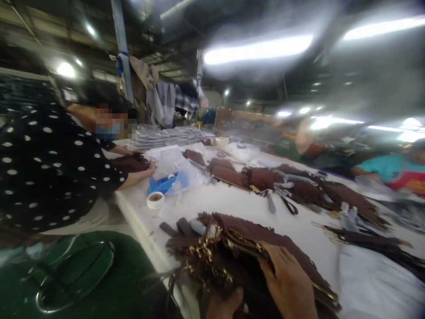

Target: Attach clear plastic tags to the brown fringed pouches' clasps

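Note:
At the near edge of the white table lies a brown fringed bag (pixel 255 226) with a gold zip along its opening. My right hand (pixel 288 279) is closed over the zipped edge, with the thumb towards the opening. A bundle of dark brown straps (pixel 179 241) with gold clasps (pixel 207 252) rests at the bag's left end, some straps hanging over the table edge. Low in the view, my left hand (pixel 224 305) is closed at the strap bundle, thumb uppermost; its other fingers are hidden and the area is blurred.
Several brown bags (pixel 229 173) lie across the white table (pixel 199 201). A blue tape dispenser (pixel 166 181) and a tape roll (pixel 155 200) are at the left. A co-worker in a dotted top (pixel 49 155) handles brown fringed material. A green stool (pixel 133 270) stands below. More straps (pixel 375 241) lie right.

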{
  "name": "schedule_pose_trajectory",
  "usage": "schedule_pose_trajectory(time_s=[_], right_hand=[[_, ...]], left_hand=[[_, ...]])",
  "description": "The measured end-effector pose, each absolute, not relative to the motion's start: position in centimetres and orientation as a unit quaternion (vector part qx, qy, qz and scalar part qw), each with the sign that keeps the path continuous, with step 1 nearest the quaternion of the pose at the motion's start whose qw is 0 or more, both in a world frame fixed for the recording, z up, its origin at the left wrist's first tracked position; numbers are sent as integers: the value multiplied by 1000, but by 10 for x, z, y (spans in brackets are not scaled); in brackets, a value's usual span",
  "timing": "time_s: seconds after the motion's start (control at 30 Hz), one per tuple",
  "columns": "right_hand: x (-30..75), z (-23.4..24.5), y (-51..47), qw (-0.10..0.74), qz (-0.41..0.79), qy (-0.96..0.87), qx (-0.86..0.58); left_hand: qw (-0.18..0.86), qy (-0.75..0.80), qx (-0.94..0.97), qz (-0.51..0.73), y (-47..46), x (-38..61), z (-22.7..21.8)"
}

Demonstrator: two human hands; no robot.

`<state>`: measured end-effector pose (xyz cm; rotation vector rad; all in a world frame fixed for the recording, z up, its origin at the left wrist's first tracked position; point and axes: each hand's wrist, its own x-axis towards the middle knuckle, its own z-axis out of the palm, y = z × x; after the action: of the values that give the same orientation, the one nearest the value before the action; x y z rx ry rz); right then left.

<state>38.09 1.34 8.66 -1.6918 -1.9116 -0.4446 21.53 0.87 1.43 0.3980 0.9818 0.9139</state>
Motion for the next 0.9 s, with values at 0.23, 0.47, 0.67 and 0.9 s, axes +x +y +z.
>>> schedule_pose_trajectory(time_s=[0.23, 0.47, 0.67, 0.9], right_hand=[[379, 58, 7, 277, -177, -726, -604], [383, 57, 8, 290, -123, -717, -622], [386, 51, 12, 303, -135, -715, -616], [400, 36, -5, 275, -247, -749, -550]], left_hand=[[782, 390, 356, 332, 21, 229, 32], [380, 457, 700, 396, 46, 130, 83], [109, 393, 886, 221, 109, 139, 119], [92, 383, 909, 137, 86, 117, 146]])
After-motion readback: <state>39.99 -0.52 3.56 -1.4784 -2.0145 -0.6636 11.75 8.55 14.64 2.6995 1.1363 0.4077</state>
